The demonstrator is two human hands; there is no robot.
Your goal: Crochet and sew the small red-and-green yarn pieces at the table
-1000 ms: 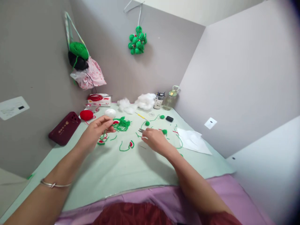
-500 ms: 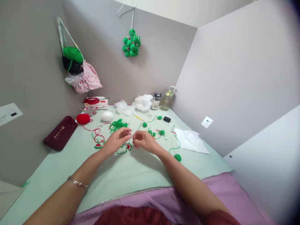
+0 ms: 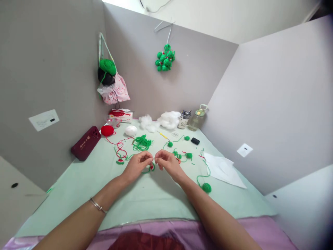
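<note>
Both hands meet fingertip to fingertip above the middle of the table. My left hand [image 3: 137, 166] is closed in a pinch, thumb against fingers. Facing it, my right hand [image 3: 169, 164] pinches too. Something thin seems to run between the fingertips, too small to name. A small red and green crocheted piece [image 3: 152, 167] with a green yarn tail shows just under the hands, partly hidden by the left fingers. A similar crocheted piece [image 3: 120, 161] lies to the left. Behind my left hand is a tangle of green yarn [image 3: 142, 142].
A red yarn ball [image 3: 107, 130], a white ball [image 3: 130, 131] and stuffing [image 3: 169, 119] lie at the back. A yellow-handled crochet hook [image 3: 162, 134] is in front of the stuffing. Rightward are a green ball [image 3: 206, 188] and white paper [image 3: 221, 168]. A bottle [image 3: 197, 119] stands behind.
My left fingers have closed from a loose, parted pose into a pinch, and the fingertips of both hands are nearly together. The whole view has shifted, with things appearing farther right.
</note>
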